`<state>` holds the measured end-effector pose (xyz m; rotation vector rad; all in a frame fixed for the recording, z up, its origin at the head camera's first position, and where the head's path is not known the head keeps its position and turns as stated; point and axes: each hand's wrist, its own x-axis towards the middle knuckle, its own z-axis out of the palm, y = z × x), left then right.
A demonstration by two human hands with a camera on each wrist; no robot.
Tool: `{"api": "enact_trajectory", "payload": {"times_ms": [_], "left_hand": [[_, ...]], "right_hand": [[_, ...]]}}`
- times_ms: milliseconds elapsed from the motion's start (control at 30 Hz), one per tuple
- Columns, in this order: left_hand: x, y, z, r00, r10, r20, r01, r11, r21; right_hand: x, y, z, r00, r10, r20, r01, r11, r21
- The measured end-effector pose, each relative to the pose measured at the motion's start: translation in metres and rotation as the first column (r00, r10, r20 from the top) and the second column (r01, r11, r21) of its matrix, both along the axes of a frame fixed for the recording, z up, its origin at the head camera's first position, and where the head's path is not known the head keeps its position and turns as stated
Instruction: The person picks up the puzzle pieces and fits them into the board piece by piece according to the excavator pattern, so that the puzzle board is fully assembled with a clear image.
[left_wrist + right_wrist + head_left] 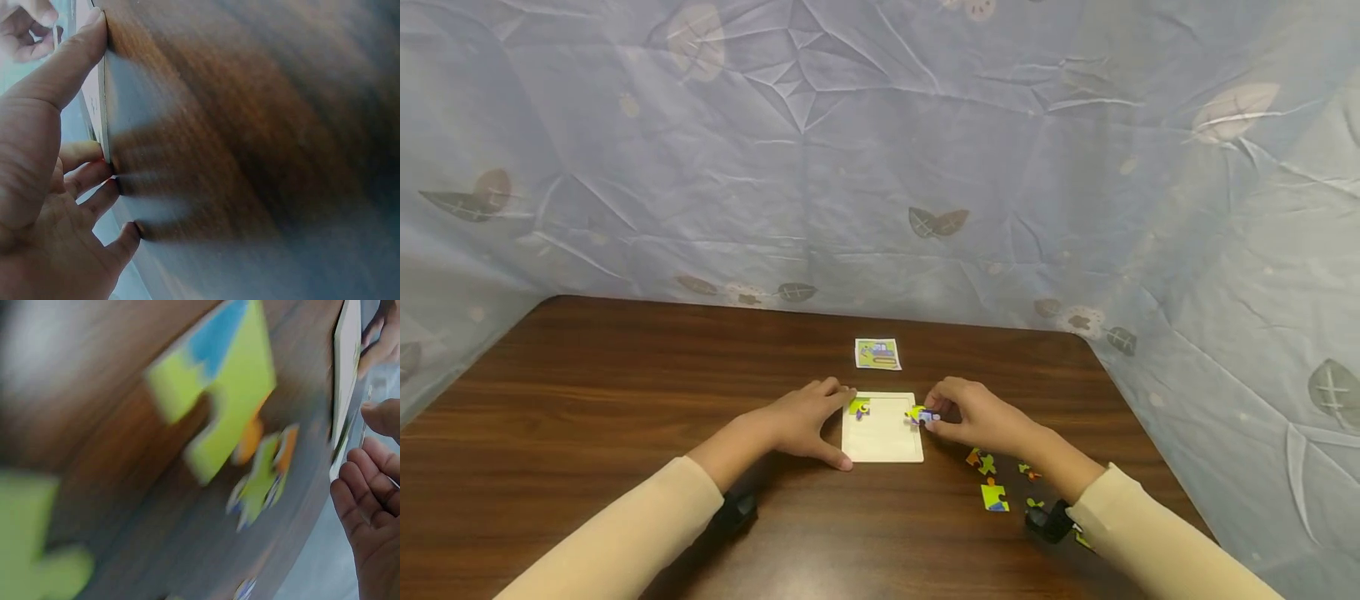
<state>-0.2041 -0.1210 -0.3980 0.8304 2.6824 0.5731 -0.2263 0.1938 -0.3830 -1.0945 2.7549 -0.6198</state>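
Steadiness seemed to matter most: the left hand (808,423) spanned the left edge of the cream-coloured square tray (880,446), its grip apart, thumb and fingers at separate corners. The right hand (976,410) had its grip clamped on a lime-green and purple jigsaw piece (922,415) at the tray's right edge. Keeping that piece level and checking its outline probably served best, with the printed picture card (877,354) beyond the far edge as guide. Another green-and-purple piece (859,407) lay in the tray's far left corner; loose green pieces (995,497) lay near right on the brown wood-grain tabletop (625,375).

Free gap over board (880,444) between hands (808,419)
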Motion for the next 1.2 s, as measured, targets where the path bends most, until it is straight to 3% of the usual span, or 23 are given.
{"api": "enact_trajectory", "payload": {"times_ms": [367, 700, 1200], "left_hand": [[0.000, 0.001, -0.002, 1.000, -0.004, -0.004, 0.004, 1.000, 0.006], [0.000, 0.000, -0.004, 1.000, -0.001, 0.006, 0.001, 1.000, 0.001], [-0.001, -0.001, 0.001, 1.000, -0.017, -0.019, 0.017, 1.000, 0.000]], "right_hand": [[-0.004, -0.046, -0.006, 1.000, 0.007, -0.031, -0.005, 0.998, 0.067], [-0.010, -0.059, -0.014, 0.998, -0.001, -0.058, 0.004, 0.998, 0.059], [-0.012, -0.070, -0.011, 0.995, -0.004, -0.097, 0.014, 0.995, 0.102]]}}
